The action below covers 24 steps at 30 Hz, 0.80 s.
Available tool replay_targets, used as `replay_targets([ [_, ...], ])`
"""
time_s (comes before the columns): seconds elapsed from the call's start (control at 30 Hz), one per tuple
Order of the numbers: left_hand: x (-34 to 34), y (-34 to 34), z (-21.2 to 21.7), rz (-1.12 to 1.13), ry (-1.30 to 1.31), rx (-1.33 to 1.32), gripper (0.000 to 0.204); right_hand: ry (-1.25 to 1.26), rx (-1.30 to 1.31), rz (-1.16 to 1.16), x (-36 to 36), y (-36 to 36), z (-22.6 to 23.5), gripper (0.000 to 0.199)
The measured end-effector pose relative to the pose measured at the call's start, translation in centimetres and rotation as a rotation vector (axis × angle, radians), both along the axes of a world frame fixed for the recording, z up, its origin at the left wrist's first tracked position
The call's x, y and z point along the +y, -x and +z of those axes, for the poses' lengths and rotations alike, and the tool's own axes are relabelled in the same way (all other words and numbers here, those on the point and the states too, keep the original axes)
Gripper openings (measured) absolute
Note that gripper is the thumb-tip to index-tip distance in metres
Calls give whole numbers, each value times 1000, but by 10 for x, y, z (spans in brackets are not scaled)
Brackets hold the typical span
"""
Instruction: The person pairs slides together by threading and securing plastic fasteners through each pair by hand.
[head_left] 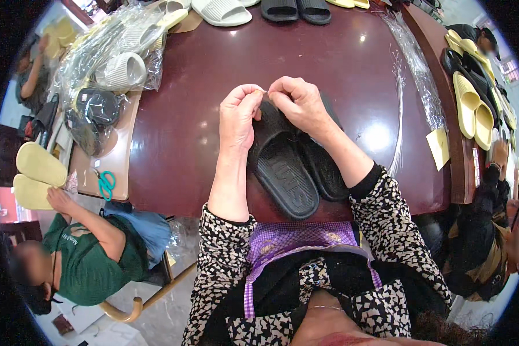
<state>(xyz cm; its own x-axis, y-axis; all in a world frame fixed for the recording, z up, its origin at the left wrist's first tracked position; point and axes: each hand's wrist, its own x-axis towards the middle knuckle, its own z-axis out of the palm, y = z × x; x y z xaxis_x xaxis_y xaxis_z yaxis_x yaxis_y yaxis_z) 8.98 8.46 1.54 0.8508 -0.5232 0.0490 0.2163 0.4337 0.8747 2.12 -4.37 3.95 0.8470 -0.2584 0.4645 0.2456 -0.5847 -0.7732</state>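
Observation:
Over the toe end of a pair of black slide slippers (288, 176), my two hands meet with their fingertips almost touching. My left hand (239, 112) is closed in a pinch, thumb against fingers. Likewise pinched is my right hand (303, 106), just beside it. A tiny pale bit shows between the fingertips, too small to name. The slippers lie side by side on the dark red table (190, 179), heels toward me, and my hands partly cover their toes. To the right of them lies a loose bunch of thin clear strands (399, 109).
A clear bag of strands (418, 75) with a yellow paper (438, 149) lies further right. Bagged slippers (121, 72) and teal-handled scissors (105, 184) are at left. More slides (222, 10) line the far edge. A co-worker at left holds yellow soles (40, 173); yellow slides (473, 109) sit right.

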Motion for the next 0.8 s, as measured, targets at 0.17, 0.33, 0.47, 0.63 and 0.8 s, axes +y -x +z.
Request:
replay_targets([
  [0.17, 0, 3, 1, -27, -57, -67, 5, -79, 18, 18, 0, 0, 1, 5],
  [0.33, -1, 1, -5, 10, -18, -50, 6, 113, -141, -8, -10, -1, 3, 6],
  [0.47, 2, -1, -2, 131, -92, -70, 9, 263, -239, -104, -14, 20, 24, 7],
  [0.63, 3, -7, -5, 326, -192, -103, 14, 236, 66, 25, -5, 76, 33, 17],
  [0.8, 6, -19, -28, 481, -443, -398, 20, 338, 436, 128, 3, 97, 26, 22],
])
